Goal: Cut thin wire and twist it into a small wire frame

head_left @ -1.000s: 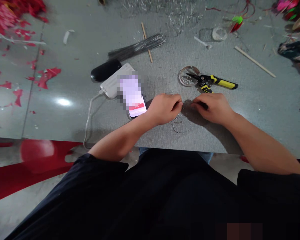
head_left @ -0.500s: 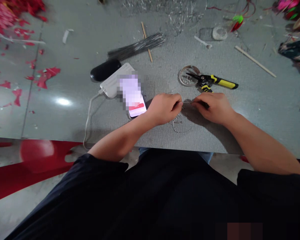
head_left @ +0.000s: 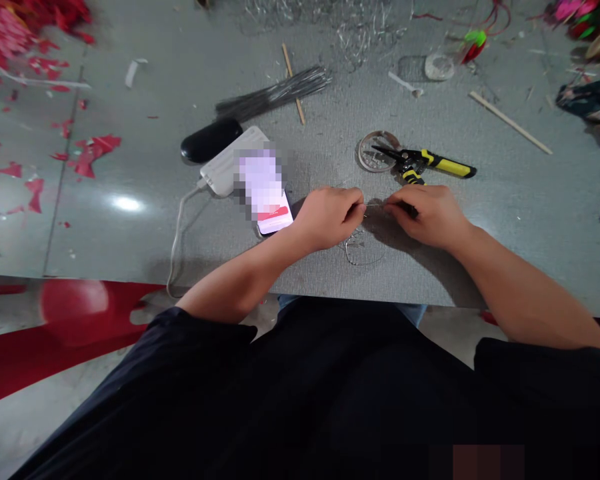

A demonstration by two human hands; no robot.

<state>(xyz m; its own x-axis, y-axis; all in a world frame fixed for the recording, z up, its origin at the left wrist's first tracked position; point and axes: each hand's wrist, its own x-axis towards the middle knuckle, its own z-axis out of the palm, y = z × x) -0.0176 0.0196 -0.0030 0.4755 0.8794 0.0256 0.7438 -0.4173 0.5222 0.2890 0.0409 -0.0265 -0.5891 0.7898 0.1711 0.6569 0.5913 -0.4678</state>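
Note:
My left hand (head_left: 331, 217) is pinched closed on a thin wire (head_left: 374, 205). The wire spans the small gap to my right hand (head_left: 427, 212), whose thumb and fingers are pinched on its other end. Both hands are held above the grey table. On the tabletop below my left hand lies a thin bent wire loop (head_left: 364, 262). Just beyond my right hand are pliers with yellow and black handles (head_left: 445, 165), their jaws resting over a small round dish (head_left: 367, 152). The wire tips inside my fingers are hidden.
Left of my hands lie a phone (head_left: 275, 220), a white power strip (head_left: 225, 167) with its cable, and a black case (head_left: 210, 141). Farther back are a wire bundle (head_left: 275, 93), wooden sticks (head_left: 510, 123) and tangled wire (head_left: 360, 33). Red scraps (head_left: 95, 153) cover the left.

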